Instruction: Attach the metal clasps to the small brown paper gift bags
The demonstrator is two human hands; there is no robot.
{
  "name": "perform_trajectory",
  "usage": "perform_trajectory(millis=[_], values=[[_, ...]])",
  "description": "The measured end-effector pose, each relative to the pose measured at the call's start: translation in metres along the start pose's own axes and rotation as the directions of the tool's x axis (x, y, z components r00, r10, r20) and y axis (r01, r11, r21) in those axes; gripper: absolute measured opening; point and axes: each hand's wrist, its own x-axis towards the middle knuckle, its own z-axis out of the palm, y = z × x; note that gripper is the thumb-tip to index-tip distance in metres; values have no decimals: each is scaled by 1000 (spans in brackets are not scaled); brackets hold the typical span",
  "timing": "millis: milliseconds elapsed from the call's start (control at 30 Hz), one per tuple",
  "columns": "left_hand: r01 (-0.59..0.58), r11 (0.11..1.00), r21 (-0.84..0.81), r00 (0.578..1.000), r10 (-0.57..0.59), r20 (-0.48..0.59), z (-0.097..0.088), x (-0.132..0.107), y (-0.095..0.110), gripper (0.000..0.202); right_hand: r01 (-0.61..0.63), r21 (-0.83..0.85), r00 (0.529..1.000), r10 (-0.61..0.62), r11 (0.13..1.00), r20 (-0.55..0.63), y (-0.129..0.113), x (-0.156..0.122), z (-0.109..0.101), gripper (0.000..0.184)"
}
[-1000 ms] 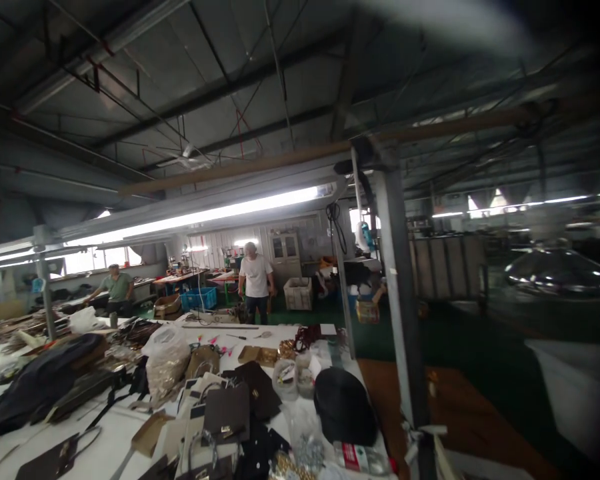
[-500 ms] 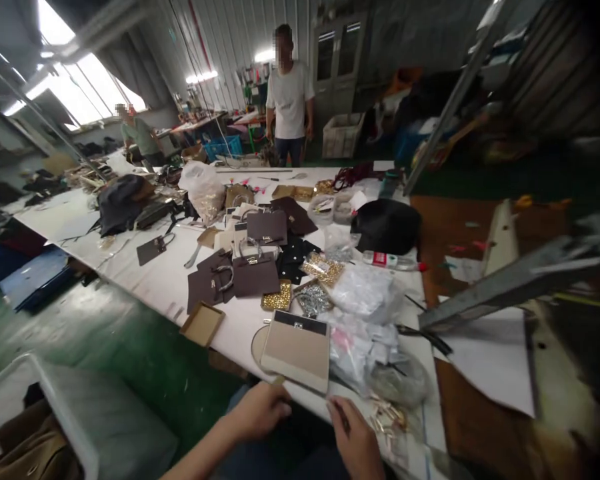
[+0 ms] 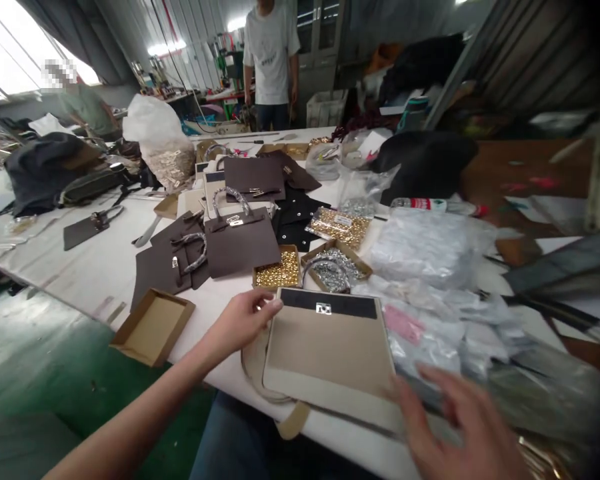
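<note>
A beige bag panel (image 3: 330,347) with a dark top strip and a silver lock plate (image 3: 323,309) lies in front of me on the table's near edge. Behind its top edge arcs a plastic-wrapped handle (image 3: 325,263). At the panel's upper left corner is my left hand (image 3: 243,320), its fingertips curled together; whatever they pinch is too small to make out. My right hand (image 3: 460,417), blurred, has its fingers spread by the panel's lower right edge. A beige strap (image 3: 253,373) loops out on the left, and a tan tab (image 3: 294,420) hangs over the table edge.
Trays of gold studs (image 3: 277,268) and silver studs (image 3: 337,267) sit beyond the panel. Brown bag pieces (image 3: 243,243) are heaped further left. An empty cardboard tray (image 3: 153,327) overhangs the edge. Plastic bags (image 3: 420,247) crowd the right. A person (image 3: 271,60) stands across the table.
My view has moved closer to the table. My left hand has gone from below the panel to its upper left corner. My right hand has spread its fingers beside the panel's lower right edge.
</note>
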Motion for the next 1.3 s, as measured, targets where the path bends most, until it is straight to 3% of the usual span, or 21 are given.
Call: perform_trajectory(millis=[67,133,233,300,400,500,567,600,667,733,800,867,933,1000,1067,1100,1167,1200,1233,1300], values=[[-44,999,5,999,44,-26,7,14,1,49,13,-104,996,-3,994,92,-6,49,9,47],[-36,994,108,986,53,-159,13,21,-1,46,-28,-141,963,65,990,262,-13,88,27,51],[-6,971,240,981,52,-186,20,22,-4,40,-148,-122,899,185,981,397,-28,113,53,49],[32,963,268,986,14,-167,20,17,-5,39,-250,60,874,199,966,444,-40,115,58,46],[24,984,178,988,4,-157,6,2,-5,44,-467,393,819,220,792,529,-59,107,40,47],[-153,988,22,985,154,-74,-21,-28,-2,64,-608,556,776,274,568,568,-78,96,-6,60],[-336,939,-77,942,335,-29,-41,-59,5,83,-594,628,799,278,503,533,-90,82,-42,66],[-436,892,-121,899,438,-15,-51,-77,9,90,-559,671,827,264,487,497,-97,72,-59,66],[-623,760,-187,761,644,80,-65,-118,17,103,-485,754,874,225,444,430,-114,45,-83,67],[-631,711,-310,690,697,195,-73,-161,19,103,-478,795,878,235,373,418,-132,10,-94,67],[-510,721,-470,670,675,309,-72,-203,10,104,-549,775,832,289,312,473,-150,-29,-93,63],[-414,754,-510,687,626,368,-67,-240,-8,101,-624,730,777,321,280,541,-164,-70,-85,58],[-427,809,-403,784,553,281,-59,-269,-33,99,-668,691,742,313,275,593,-173,-109,-74,55],[-428,853,-299,858,487,165,-50,-288,-60,81,-695,658,718,316,289,620,-176,-141,-63,54],[-411,868,-277,883,455,114,-39,-298,-85,58,-683,626,731,342,376,591,-175,-163,-55,54],[-421,864,-275,882,461,96,-33,-300,-97,50,-638,613,769,346,466,538,-173,-170,-53,53],[-548,815,-188,831,557,-8,-22,-301,-118,45,-426,580,900,258,694,352,-168,-174,-54,42],[-650,757,-72,760,646,-69,-18,-300,-128,42,-268,554,957,148,788,251,-166,-173,-57,34],[-739,668,84,660,744,-106,-14,-300,-137,38,-99,521,985,8,848,174,-165,-171,-63,25],[-814,442,376,449,890,-75,-12,-300,-151,25,201,448,950,-284,871,127,-161,-164,-78,17]])
